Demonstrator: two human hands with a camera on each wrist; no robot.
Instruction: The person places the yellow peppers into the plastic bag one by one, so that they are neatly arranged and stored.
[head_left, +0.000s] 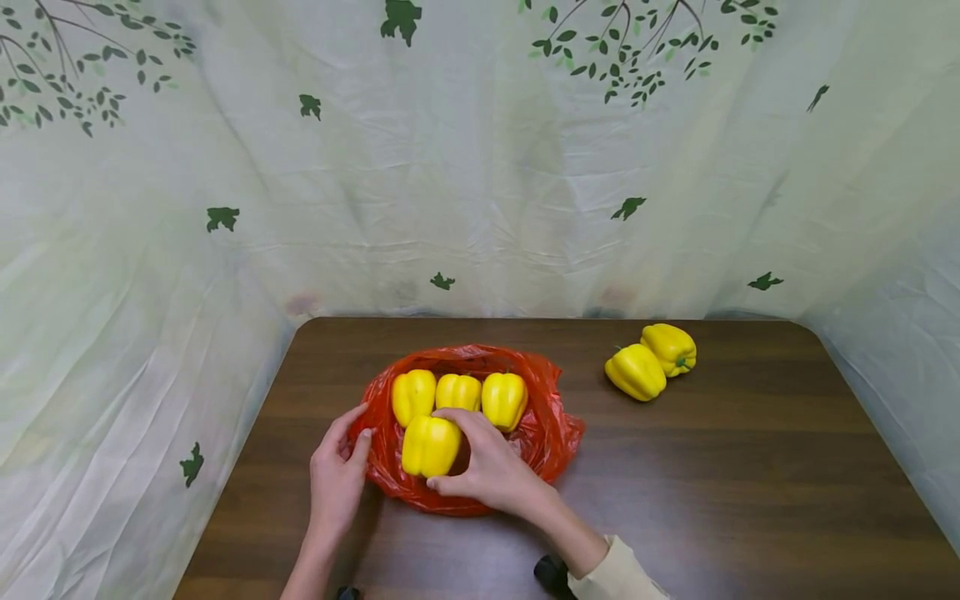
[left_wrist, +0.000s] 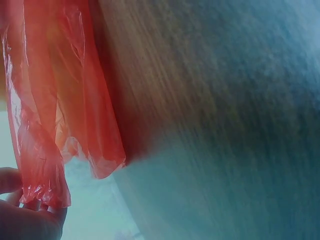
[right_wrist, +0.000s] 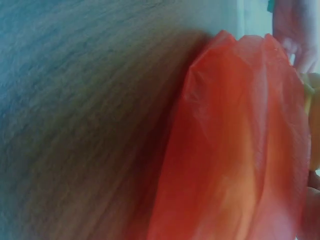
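Red, thin, crinkled plastic: a bag [head_left: 558, 437], mouth spread wide, on a brown wood-grain table [head_left: 750, 467]. In the near-left part of that opening, a yellow bell pepper [head_left: 431, 447], clamped between thumb and fingers of the right hand [head_left: 489, 467]. Just leftward of that grip, between both hands but touched only by the right. Lobes running roughly near to far, stem hidden; cannot tell the long axis for certain, nor whether resting on plastic or held above. Just beyond, inside the bag, three yellow bell peppers [head_left: 459, 390] in a row. Left rim pinched by the left hand [head_left: 337, 475]. Off to the right and farther back, a loose pair of peppers [head_left: 636, 372], touching each other, nearer the right hand. Visible from the head alone: that pair and the bag's interior. From the left wrist: fingertips behind translucent plastic. From the right wrist: mostly outer wall.
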